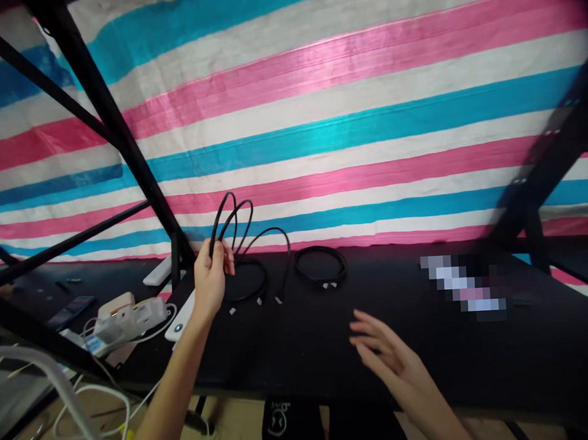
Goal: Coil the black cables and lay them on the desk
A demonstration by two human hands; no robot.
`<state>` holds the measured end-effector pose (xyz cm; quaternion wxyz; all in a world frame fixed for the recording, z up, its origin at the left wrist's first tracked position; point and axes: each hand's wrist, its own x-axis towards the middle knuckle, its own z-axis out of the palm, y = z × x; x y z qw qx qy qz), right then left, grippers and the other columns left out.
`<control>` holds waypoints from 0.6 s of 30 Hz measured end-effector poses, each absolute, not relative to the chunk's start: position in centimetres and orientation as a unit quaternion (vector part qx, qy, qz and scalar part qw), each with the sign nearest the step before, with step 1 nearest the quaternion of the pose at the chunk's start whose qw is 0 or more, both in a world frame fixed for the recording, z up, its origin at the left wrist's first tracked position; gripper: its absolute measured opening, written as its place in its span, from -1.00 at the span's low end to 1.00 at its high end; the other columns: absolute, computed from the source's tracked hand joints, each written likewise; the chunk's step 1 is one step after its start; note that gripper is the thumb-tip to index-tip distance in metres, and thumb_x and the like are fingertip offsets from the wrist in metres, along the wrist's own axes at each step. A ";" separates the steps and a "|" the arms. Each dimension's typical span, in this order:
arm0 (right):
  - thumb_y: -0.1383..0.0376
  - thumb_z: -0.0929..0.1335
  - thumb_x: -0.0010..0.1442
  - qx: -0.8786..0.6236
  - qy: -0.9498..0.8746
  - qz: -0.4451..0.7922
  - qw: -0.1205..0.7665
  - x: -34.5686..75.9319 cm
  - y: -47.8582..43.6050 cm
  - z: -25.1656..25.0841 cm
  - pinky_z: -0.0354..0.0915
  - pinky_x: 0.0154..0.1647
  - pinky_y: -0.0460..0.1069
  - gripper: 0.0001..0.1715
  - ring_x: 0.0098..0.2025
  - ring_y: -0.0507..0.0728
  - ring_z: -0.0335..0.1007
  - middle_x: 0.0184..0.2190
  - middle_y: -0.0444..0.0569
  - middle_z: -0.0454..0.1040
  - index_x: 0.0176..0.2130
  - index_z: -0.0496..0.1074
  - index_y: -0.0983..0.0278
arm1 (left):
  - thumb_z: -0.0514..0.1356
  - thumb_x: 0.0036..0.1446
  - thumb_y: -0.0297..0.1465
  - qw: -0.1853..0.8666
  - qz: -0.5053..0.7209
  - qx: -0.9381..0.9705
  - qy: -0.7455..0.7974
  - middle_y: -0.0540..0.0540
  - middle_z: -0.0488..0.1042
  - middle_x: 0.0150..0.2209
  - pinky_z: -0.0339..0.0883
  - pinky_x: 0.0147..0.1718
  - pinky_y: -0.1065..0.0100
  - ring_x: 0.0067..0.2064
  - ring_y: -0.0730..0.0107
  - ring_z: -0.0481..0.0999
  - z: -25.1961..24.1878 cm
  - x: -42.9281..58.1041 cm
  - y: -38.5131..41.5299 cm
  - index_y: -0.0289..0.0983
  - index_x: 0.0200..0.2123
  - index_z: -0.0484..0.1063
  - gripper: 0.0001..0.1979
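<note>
Left hand holds a looped black cable above the table.

A: What's on the black table?
B: Coiled black cable toward the back, another black loop left of it, white slab near the left edge.
A: Right side?
B: One pixelated item (can't ID).

You have two hands in view; three black cables; five pale cable tips; one round-logoed white object.
</note>
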<state>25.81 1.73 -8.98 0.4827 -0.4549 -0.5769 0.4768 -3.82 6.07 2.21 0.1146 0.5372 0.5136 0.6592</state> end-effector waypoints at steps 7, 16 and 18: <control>-0.09 0.34 0.09 -0.348 -0.502 0.620 0.493 21.8 2.8 -5.9 0.33 -0.03 0.13 -0.32 -0.02 0.23 0.41 -0.09 0.13 0.46 0.07 0.30 0.25 | 0.09 0.21 -0.17 0.385 0.715 0.438 0.386 0.07 0.25 -0.47 0.14 -0.61 0.51 -0.60 0.62 0.21 0.8 3.6 2.3 -0.23 -0.38 0.25 -0.75; -0.10 0.35 0.08 -0.360 -0.371 0.723 0.458 27.0 1.0 -4.3 -0.21 -0.70 -0.21 -0.46 -0.67 -0.14 -0.17 -0.62 -0.25 0.12 -0.18 0.42 0.28 | 0.12 0.17 -0.12 0.508 0.677 0.384 0.370 0.01 0.34 -0.38 0.20 -0.66 0.50 -0.52 0.51 0.33 -2.2 5.7 2.6 -0.20 -0.32 0.27 -0.73; -0.10 0.40 0.03 -0.416 -0.364 0.674 0.491 29.4 1.6 -4.4 -0.28 -0.69 -0.19 -0.45 -0.65 -0.13 -0.31 -0.64 -0.29 -0.04 -0.21 0.44 0.29 | 0.14 0.13 -0.09 0.491 0.699 0.367 0.369 -0.01 0.37 -0.37 0.24 -0.67 0.48 -0.49 0.45 0.40 -2.1 4.4 3.5 -0.19 -0.27 0.30 -0.71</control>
